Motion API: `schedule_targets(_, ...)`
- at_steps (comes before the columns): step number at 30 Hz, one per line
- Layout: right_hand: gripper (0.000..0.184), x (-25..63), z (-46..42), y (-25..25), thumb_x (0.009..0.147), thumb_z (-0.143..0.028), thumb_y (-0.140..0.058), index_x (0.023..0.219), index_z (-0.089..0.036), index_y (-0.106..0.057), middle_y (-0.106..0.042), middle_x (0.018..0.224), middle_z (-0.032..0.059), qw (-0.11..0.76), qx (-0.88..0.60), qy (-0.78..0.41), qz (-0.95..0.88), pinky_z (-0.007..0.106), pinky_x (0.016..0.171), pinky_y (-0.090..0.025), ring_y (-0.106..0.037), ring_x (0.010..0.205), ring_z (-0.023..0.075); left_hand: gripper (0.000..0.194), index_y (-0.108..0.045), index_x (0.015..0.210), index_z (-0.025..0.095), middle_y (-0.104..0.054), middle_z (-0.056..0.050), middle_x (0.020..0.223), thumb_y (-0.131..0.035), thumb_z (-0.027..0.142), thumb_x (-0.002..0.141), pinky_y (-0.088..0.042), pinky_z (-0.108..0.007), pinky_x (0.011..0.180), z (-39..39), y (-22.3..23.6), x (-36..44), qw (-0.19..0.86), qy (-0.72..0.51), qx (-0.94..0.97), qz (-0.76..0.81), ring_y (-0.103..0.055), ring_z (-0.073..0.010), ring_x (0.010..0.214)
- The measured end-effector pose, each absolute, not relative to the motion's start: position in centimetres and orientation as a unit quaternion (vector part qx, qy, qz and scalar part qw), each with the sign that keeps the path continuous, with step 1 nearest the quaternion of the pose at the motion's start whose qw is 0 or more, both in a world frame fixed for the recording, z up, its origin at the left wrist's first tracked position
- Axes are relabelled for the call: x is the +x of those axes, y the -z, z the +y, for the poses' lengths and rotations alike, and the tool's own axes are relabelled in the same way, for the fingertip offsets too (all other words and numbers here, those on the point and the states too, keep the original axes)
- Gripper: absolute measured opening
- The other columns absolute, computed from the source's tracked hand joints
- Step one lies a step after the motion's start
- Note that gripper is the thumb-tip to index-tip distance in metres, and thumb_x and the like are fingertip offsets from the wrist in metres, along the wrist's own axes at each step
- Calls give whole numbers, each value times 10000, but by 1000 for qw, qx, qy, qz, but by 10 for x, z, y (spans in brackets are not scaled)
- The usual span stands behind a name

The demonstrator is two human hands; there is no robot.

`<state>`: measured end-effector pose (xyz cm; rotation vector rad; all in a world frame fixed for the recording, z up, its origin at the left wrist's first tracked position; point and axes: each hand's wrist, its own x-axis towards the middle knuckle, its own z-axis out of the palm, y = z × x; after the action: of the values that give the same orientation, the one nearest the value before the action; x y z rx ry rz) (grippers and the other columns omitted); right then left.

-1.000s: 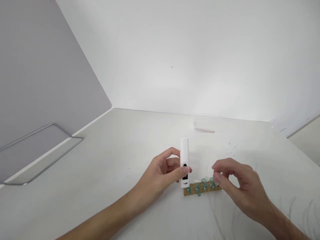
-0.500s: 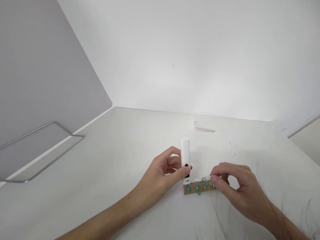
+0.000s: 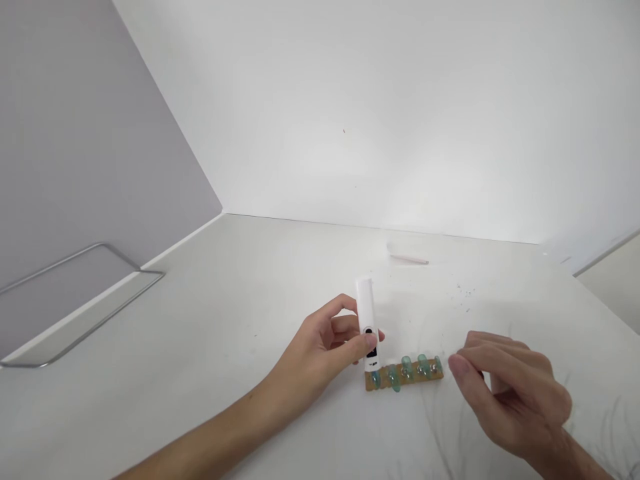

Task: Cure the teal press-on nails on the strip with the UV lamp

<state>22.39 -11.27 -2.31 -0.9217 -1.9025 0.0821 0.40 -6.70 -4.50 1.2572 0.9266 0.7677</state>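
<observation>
My left hand (image 3: 320,353) holds a white pen-shaped device (image 3: 367,319) upright, its lower end with a black button touching down beside a brown strip (image 3: 406,377). The strip lies flat on the white table and carries several teal false nails (image 3: 407,368) in a row. My right hand (image 3: 510,393) hovers just right of the strip's right end, fingers loosely curled and apart, holding nothing and not touching the strip.
A thin pink stick (image 3: 410,259) lies farther back on the table. A metal wire frame (image 3: 85,293) stands at the left against a grey panel. Small dark specks (image 3: 465,293) dot the tabletop. White walls close the back.
My right hand has let go of the strip's right end and drawn back to the right. The white device in my left hand has tilted slightly left.
</observation>
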Motion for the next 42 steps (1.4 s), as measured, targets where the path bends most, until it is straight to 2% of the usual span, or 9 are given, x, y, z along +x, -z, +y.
schedule_targets(6, 376, 222, -118, 23, 769, 40, -495, 591, -218, -287, -222, 473, -77, 468, -359, -38, -807, 289, 443, -158, -187, 445, 94, 175, -550, 968, 229, -678, -19, 798, -655, 332, 874, -436, -312, 709, -67, 46, 2, 655, -338, 541, 405, -638, -236, 916)
schedule_targets(11, 377, 223, -119, 24, 760, 46, -502, 595, -226, -301, -242, 456, -79, 488, -352, -28, -798, 300, 449, -150, -197, 430, 98, 226, -537, 932, 226, -700, -35, 841, -684, 373, 844, -442, -311, 681, -66, 46, 3, 642, -338, 543, 424, -651, -244, 886)
schedule_targets(15, 375, 224, -118, 24, 767, 42, -494, 592, -224, -297, -237, 456, -79, 478, -353, -25, -804, 297, 447, -153, -190, 435, 98, 259, -556, 939, 223, -699, -43, 798, -695, 406, 823, -466, -332, 693, -66, 47, 3, 636, -337, 551, 422, -660, -260, 865)
schedule_targets(23, 368, 223, -118, 21, 775, 31, -492, 587, -219, -299, -230, 473, -74, 448, -365, -26, -816, 293, 435, -175, -193, 447, 95, 197, -545, 938, 226, -693, -35, 836, -665, 360, 857, -434, -316, 692, -67, 45, 3, 645, -334, 548, 415, -627, -219, 825)
schedule_targets(29, 359, 223, -117, 22, 780, 29, -495, 582, -221, -331, -251, 450, -77, 457, -362, -10, -812, 292, 427, -178, -215, 426, 92, 220, -568, 932, 221, -689, -33, 780, -687, 376, 832, -452, -325, 681, -66, 45, 4, 629, -343, 554, 424, -636, -232, 808)
schedule_targets(34, 382, 226, -117, 21, 819, -15, -493, 534, -224, -350, -280, 427, -73, 432, -372, -10, -822, 288, 413, -200, -252, 388, 89, 214, -574, 924, 215, -695, -34, 783, -688, 375, 837, -463, -333, 695, -66, 45, 6, 632, -345, 554, 418, -640, -223, 780)
schedule_targets(42, 387, 226, -116, 25, 807, 30, -509, 560, -212, -336, -221, 501, -78, 442, -357, -5, -823, 280, 437, -182, -194, 471, 93, 227, -558, 945, 212, -689, -24, 774, -677, 378, 846, -477, -340, 722, -66, 44, 5, 623, -344, 558, 427, -657, -242, 840)
